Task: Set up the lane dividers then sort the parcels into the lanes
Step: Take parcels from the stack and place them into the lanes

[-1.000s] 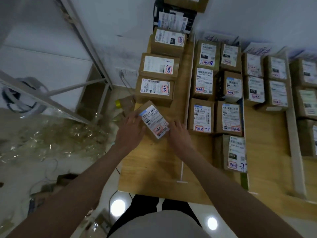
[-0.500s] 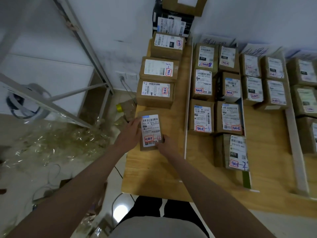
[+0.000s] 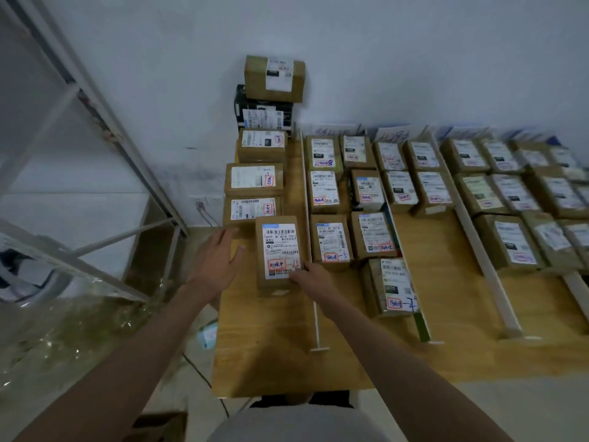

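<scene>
A brown parcel (image 3: 278, 252) with a white label and a red stamp lies flat on the wooden table (image 3: 271, 352) in the leftmost lane, just in front of a row of three parcels (image 3: 253, 208). My left hand (image 3: 220, 260) hovers beside its left edge, fingers spread, not touching it. My right hand (image 3: 310, 275) holds the parcel's near right corner. A thin white lane divider (image 3: 314, 311) runs along the parcel's right side. Further dividers (image 3: 478, 250) separate lanes filled with several labelled parcels (image 3: 330, 242).
A brown box on a black box (image 3: 274, 79) stands against the wall at the back of the left lane. Left of the table are a metal frame (image 3: 105, 129), crumpled clear plastic (image 3: 63, 339) on the floor and a wall socket (image 3: 200, 204).
The parcel was turned straight, moved forward and set down in the left lane. My left hand has let go of it and opened. The camera view has tilted up.
</scene>
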The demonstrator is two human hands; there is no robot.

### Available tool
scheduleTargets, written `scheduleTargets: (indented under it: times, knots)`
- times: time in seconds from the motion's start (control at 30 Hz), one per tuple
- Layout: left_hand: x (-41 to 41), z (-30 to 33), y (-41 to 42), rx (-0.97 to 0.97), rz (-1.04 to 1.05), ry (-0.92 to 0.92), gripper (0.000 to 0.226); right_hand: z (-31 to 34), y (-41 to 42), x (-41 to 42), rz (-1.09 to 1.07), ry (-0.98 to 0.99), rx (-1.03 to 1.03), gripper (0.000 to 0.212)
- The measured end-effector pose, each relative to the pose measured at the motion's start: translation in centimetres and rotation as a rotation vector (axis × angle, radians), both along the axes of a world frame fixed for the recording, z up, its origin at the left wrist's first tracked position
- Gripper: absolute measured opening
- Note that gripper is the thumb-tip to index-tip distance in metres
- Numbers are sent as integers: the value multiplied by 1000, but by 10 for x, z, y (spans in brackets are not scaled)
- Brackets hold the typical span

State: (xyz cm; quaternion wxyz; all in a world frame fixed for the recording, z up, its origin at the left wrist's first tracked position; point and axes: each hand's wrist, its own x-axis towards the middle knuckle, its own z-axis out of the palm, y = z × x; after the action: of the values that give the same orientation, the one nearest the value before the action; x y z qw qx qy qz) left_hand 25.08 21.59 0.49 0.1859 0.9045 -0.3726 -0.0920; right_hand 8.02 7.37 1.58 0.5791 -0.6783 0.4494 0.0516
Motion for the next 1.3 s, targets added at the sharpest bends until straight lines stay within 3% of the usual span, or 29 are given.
scheduleTargets:
  times: [0.2,0.53,0.67,0.93,1.3]
  knots:
    - [-33,12,-31,70,-129,-156,47,21,-27,-37,-123,-59,-42,32]
    - [-109,15,-122,64,-356,-162,53,52,-95,-128,-305,-52,-196,30]
    - [-138,15,-158,68,-387,-169,53,54,-136,-164,-383,-70,-171,29]
    - [-191,8,-228,86,-349,-152,52,34,-228,-223,-429,-87,-138,28]
    - [-240,-17,-273,144,-208,-86,55,-30,-309,-246,-250,0,-40,32]
